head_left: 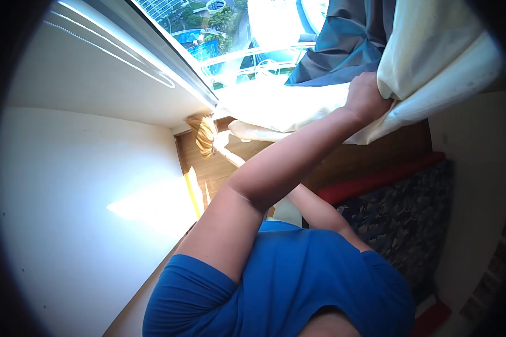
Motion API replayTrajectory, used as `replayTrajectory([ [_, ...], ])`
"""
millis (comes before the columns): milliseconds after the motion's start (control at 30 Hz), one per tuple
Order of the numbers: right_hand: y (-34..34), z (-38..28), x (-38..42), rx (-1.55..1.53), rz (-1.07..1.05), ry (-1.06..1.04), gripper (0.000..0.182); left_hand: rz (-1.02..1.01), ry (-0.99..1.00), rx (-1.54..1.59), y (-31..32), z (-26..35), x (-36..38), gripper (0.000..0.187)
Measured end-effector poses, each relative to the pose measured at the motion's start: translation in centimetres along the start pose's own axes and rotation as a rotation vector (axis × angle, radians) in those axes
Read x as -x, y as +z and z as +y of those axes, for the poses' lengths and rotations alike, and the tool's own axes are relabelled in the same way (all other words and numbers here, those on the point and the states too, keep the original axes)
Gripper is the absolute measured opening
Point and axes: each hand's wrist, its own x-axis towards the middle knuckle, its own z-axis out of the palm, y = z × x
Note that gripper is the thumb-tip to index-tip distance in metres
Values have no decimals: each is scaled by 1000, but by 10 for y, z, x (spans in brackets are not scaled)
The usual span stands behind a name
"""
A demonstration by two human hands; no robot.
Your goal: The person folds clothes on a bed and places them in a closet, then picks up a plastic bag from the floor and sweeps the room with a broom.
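Note:
My left arm reaches across to the upper right, and my left hand (370,96) is closed around a bunched fold of the cream curtain (433,56). Grey-blue fabric (343,48) hangs beside it, by the window. Lower down, my right arm (320,210) passes beneath the left one and is partly hidden by it. Beyond the left forearm, strong sunlight washes out what looks like my right hand (223,138); its fingers cannot be made out. Right against it is a golden-brown, ridged bundle (202,133), perhaps bristles or gathered cloth.
A bright window (225,45) overlooks trees and buildings. Its looped bead chain (118,50) hangs at the upper left. A white wall (67,168) stands on the left. Beneath the curtain runs a brown wooden surface (376,151), next to red-edged, camouflage-patterned fabric (405,208).

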Motion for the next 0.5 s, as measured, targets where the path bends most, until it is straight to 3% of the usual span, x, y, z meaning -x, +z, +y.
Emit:
replayTrajectory([
  [67,-12,1,-3,-12,54,14,37,-168,-38,62,6,12,7,13],
  [167,-51,-28,-19,-61,212,66,34,-123,-28,155,9,3,7,17],
  [300,-99,-48,3,-129,421,117,30,-61,48,170,-32,7,-15,15],
  [367,-112,-53,8,-179,529,137,28,147,395,113,-35,-13,-30,32],
  [500,-93,-24,28,-81,574,-24,30,104,281,157,-34,-51,-60,33],
])
